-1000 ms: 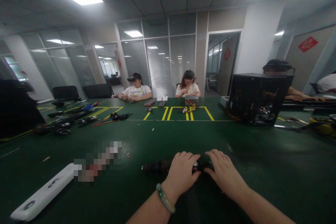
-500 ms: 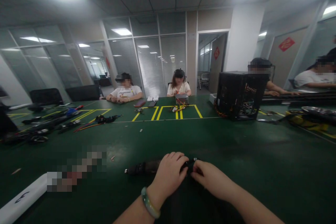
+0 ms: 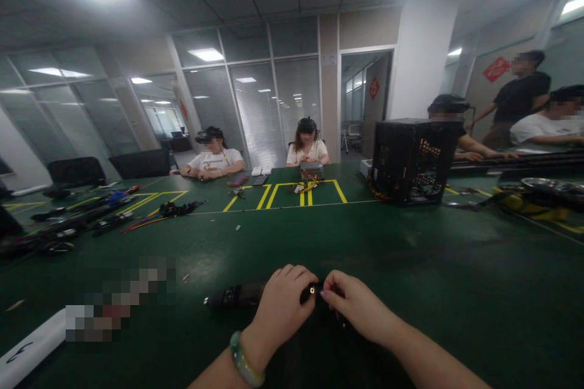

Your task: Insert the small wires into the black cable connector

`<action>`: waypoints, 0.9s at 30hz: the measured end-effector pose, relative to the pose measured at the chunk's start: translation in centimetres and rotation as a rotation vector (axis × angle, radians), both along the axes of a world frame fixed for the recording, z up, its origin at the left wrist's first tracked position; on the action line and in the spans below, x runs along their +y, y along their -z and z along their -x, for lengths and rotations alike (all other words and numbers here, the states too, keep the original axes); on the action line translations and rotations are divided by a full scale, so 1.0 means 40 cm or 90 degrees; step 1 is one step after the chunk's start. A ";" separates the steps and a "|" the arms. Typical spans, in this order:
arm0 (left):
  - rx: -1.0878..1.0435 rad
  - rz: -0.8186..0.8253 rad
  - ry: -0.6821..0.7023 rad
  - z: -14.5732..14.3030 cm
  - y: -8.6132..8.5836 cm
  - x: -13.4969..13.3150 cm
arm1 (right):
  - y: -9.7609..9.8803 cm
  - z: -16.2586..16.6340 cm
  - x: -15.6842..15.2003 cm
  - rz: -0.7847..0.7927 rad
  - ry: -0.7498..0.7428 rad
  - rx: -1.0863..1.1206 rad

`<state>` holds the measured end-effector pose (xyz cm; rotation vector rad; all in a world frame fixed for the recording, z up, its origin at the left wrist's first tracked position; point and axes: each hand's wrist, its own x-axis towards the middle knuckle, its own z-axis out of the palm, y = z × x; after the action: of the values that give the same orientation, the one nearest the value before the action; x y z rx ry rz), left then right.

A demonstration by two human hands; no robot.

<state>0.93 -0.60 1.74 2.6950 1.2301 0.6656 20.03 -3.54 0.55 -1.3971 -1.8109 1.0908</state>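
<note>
A dark cylindrical tool [image 3: 232,295] lies on its side on the green table [image 3: 410,279] just in front of me. My left hand [image 3: 283,307], with a green bracelet on the wrist, wraps over its right end. Right beside it, my right hand [image 3: 358,307] pinches at that same end, where a small shiny piece [image 3: 312,290] shows between the two hands. What the right fingertips hold is too small to make out.
A white flat bar [image 3: 30,349] lies at the near left. Dark tools and cables [image 3: 82,222] crowd the far left. A black open computer case [image 3: 410,161] stands at the right. Several people sit or stand around the far side and right.
My right hand went from lying open over the tool's end to a pinch at it. The view has swung right, so everything has slid left, and a standing person now shows at far right.
</note>
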 end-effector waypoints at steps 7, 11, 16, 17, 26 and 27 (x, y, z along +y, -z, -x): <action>0.001 -0.001 -0.012 -0.001 0.005 0.002 | 0.006 -0.017 0.007 -0.044 0.055 -0.144; 0.004 -0.008 -0.018 -0.003 0.008 0.003 | 0.006 -0.029 0.011 -0.059 0.051 -0.179; 0.015 -0.011 -0.031 -0.004 0.005 -0.004 | 0.002 -0.029 0.010 -0.034 0.021 -0.177; 0.013 -0.010 -0.030 -0.003 0.004 -0.005 | 0.002 -0.027 0.009 -0.040 0.020 -0.178; -0.022 -0.014 -0.017 0.002 0.016 -0.004 | -0.004 -0.027 0.007 -0.048 0.031 -0.189; -0.025 -0.015 -0.017 0.003 0.018 -0.004 | -0.004 -0.028 0.008 -0.053 0.034 -0.198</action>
<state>0.83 -0.75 1.02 2.6752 1.2597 0.7381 21.13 -3.21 0.73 -1.6262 -1.9947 0.7940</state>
